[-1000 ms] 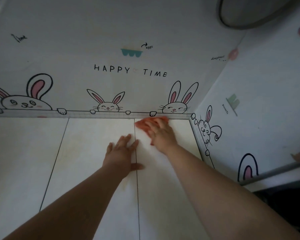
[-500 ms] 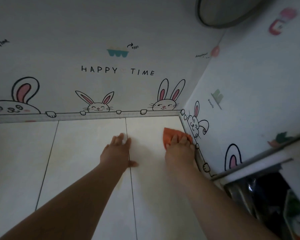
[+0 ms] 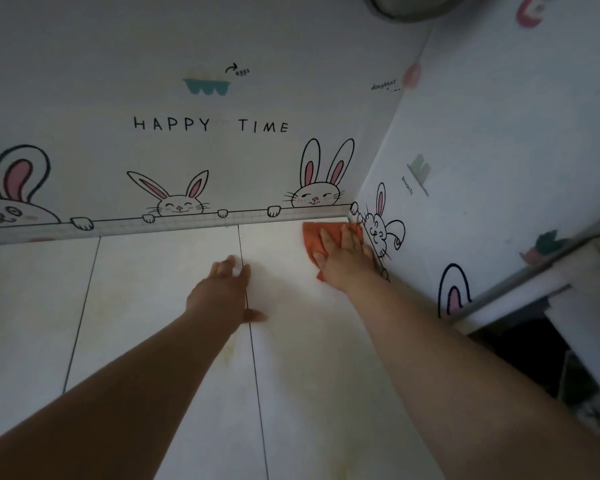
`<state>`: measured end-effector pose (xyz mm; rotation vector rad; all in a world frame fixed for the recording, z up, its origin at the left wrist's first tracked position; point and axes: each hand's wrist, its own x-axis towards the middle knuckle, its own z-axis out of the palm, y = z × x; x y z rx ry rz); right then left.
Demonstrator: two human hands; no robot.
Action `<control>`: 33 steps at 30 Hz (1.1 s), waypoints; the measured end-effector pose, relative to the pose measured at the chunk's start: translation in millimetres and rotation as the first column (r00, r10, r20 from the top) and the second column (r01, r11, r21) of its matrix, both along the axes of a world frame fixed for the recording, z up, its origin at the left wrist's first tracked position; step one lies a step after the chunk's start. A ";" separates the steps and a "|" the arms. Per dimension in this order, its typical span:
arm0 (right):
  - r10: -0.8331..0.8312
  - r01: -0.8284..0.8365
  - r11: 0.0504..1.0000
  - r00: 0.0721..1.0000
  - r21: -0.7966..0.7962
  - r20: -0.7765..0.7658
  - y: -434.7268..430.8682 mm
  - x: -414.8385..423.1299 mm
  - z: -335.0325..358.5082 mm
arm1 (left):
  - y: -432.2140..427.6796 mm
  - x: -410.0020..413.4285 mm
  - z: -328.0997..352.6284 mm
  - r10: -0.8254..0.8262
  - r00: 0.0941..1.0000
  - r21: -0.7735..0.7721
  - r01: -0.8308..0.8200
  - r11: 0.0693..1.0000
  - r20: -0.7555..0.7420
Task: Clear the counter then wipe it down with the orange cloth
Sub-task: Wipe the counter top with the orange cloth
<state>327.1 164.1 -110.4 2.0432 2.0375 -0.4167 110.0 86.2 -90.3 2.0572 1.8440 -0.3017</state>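
The orange cloth (image 3: 314, 237) lies flat on the white tiled counter (image 3: 153, 306), tucked into the far right corner where the two walls meet. My right hand (image 3: 343, 261) presses down on the cloth with fingers spread over it, and part of the cloth is hidden under the palm. My left hand (image 3: 222, 292) rests flat on the bare counter to the left, fingers apart, holding nothing, straddling a dark tile seam.
Walls with rabbit drawings and "HAPPY TIME" lettering (image 3: 210, 124) close the counter at the back and right. A round grey object (image 3: 406, 5) hangs at the top. Past the right wall's edge (image 3: 534, 271) is a dark gap with clutter (image 3: 575, 386).
My right hand slid the cloth from the back wall right and toward me along the side wall, then back into the far corner. My left hand stayed planted.
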 end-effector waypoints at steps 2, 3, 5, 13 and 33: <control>-0.032 0.032 0.996 0.999 0.078 -0.004 -42.1 4.5 -9.5 | 0.8 0.7 1.6 -0.010 1.000 0.000 0.010 1.000 -0.015; -0.049 0.050 0.993 0.999 0.109 -0.009 -65.8 7.7 -14.1 | 1.3 1.0 2.2 -0.018 1.000 -0.001 0.018 1.000 -0.021; -0.067 0.064 0.987 0.998 0.148 0.009 -115.2 14.6 -20.3 | 1.1 1.4 2.7 -0.024 0.999 0.000 0.024 1.000 -0.023; -0.102 0.102 0.983 0.995 0.155 -0.007 -120.5 3.3 -21.4 | 3.4 -1.4 -1.7 -0.047 0.998 -0.001 0.047 0.999 -0.031; 0.224 -0.208 0.950 0.974 0.233 -0.040 -161.8 -25.3 -22.2 | 0.6 -4.8 -2.8 -0.059 0.995 0.041 0.062 0.997 -0.078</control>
